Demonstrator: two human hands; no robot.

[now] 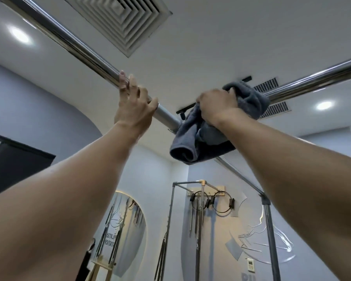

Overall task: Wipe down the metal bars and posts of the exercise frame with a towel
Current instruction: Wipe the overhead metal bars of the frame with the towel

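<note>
A: Hands?
B: Left hand (134, 102) is wrapped over the left overhead bar (69, 43), fingers curled on top, thumb hooked round. It holds the bar only.
A: Right?
B: Right hand (217, 106) is clenched tight on the towel (190, 140). The cloth is grey-blue and bunched, fingertips buried in it.
A: Towel position?
B: Frame corner, where the left bar meets the right overhead bar (312, 82). The cloth covers the joint, so the joint is hidden. One rolled end hangs below the hand. Another fold lies over the right bar just beside the knuckles.
A: Rest of frame?
B: A thinner bar (241, 176) runs from under the towel to an upright post (270, 230) at right. Both overhead bars are shiny chrome.
A: Anything holding anything?
B: Wooden wall rack (207, 188) at the back, with two black rings (233, 201) hanging on it, plus some dark handles. Can't tell how many.
A: Background?
B: Square ceiling vent (122, 19) above the left bar. Oval mirror (128, 230) low left. Second frame (184, 182) by the rack.
</note>
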